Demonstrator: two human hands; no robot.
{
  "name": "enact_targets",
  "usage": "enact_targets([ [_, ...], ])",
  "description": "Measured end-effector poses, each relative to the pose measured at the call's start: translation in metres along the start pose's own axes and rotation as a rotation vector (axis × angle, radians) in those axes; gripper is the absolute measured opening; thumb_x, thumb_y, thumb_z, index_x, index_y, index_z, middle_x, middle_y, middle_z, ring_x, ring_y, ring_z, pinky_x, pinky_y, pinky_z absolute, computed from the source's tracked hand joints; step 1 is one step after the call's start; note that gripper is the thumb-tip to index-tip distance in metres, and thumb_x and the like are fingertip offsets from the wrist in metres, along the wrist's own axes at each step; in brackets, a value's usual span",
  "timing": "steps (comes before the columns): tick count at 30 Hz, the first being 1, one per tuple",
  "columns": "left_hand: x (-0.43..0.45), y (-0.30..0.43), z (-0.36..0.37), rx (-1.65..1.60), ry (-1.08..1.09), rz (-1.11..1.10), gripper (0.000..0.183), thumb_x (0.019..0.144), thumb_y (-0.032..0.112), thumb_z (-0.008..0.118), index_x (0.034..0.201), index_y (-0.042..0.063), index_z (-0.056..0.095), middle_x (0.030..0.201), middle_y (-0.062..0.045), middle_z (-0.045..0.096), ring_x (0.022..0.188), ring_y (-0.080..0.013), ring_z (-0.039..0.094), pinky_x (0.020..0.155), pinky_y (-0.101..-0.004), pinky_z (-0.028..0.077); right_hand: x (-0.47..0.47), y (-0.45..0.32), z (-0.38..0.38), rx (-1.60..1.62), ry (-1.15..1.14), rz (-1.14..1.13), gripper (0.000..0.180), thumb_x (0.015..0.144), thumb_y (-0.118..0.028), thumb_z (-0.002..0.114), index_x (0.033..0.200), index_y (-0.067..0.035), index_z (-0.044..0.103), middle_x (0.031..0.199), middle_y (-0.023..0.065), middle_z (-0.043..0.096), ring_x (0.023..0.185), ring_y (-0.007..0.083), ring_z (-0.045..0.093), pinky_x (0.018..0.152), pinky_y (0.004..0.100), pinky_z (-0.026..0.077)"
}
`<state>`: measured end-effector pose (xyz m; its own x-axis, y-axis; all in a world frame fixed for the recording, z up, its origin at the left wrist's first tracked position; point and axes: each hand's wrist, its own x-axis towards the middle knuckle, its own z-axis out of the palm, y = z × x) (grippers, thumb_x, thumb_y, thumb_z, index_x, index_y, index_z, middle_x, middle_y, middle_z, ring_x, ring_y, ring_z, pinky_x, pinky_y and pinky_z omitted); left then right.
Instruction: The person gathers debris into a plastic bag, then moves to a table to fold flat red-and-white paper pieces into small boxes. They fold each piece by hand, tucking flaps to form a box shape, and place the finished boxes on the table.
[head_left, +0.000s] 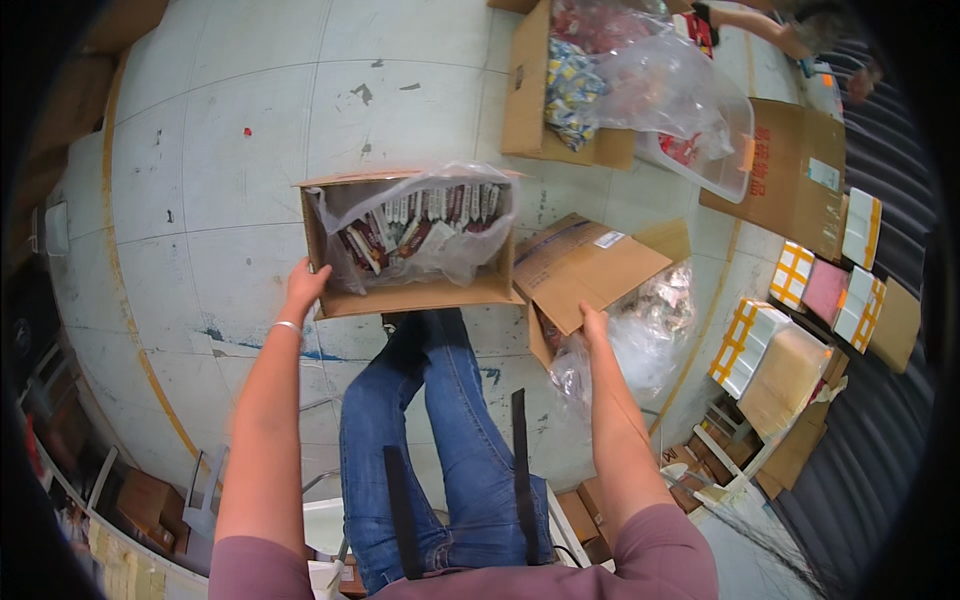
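Observation:
In front of my knees is an open cardboard box (420, 298), lined with a clear plastic bag (480, 259) and partly filled with small wrapped packets (409, 217). My left hand (306, 285) holds the box by its lower left side. My right hand (595, 321) grips the near edge of a cardboard flap (592, 262) with a white label, to the right. Under and beside that flap is another box (541, 341) with clear plastic and wrapped items (664, 300) showing; the flap hides part of its inside.
A carton (523, 97) of blue-yellow and red packets stands at the upper right, beside a clear plastic bin (739, 150) and a large carton (795, 172). White foam boxes (750, 345) with yellow tape lie farther right. Another person's arm (750, 22) reaches in there.

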<state>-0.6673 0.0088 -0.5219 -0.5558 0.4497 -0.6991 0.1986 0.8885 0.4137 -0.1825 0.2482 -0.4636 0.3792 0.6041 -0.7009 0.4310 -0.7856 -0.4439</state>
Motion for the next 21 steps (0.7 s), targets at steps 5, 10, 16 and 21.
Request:
enact_targets([
  [5,-0.011,0.022,-0.009,0.205,0.104,0.01,0.024,0.077,0.019,0.051,0.082,-0.003,0.056,0.081,-0.025,0.058,0.079,-0.0402,0.055,0.071,-0.0461,0.044,-0.046,-0.048,0.04,-0.271,0.005,-0.036,0.025,0.074,-0.016,0.054,0.084,0.007,0.055,0.07,0.0144,0.059,0.061,0.0208,0.058,0.049,0.034,0.044],
  [10,0.001,-0.01,-0.04,0.071,-0.068,0.094,0.027,0.075,0.02,0.053,0.063,-0.003,0.058,0.068,-0.024,0.057,0.063,-0.0401,0.055,0.057,-0.0459,0.044,-0.103,0.002,0.074,-0.459,-0.03,-0.25,0.027,0.072,-0.021,0.055,0.079,0.005,0.056,0.057,0.013,0.055,0.041,0.0229,0.05,0.04,0.0353,0.041],
  [16,0.042,-0.009,-0.098,-0.126,-0.005,0.186,0.022,0.072,0.018,0.052,0.081,-0.001,0.059,0.078,-0.024,0.057,0.076,-0.0401,0.055,0.069,-0.0452,0.043,-0.163,0.017,0.121,-0.618,-0.021,-0.048,0.023,0.075,-0.016,0.054,0.069,0.006,0.053,0.06,0.0137,0.054,0.049,0.021,0.052,0.039,0.0363,0.039],
  [21,0.103,-0.048,-0.179,-0.036,-0.01,0.254,0.016,0.071,0.015,0.052,0.079,0.004,0.06,0.082,-0.02,0.059,0.08,-0.0388,0.055,0.07,-0.047,0.044,-0.162,0.08,0.125,-1.19,0.195,-0.556,0.03,0.075,-0.017,0.051,0.091,0.008,0.057,0.086,0.024,0.059,0.081,0.0335,0.059,0.072,0.0397,0.046],
])
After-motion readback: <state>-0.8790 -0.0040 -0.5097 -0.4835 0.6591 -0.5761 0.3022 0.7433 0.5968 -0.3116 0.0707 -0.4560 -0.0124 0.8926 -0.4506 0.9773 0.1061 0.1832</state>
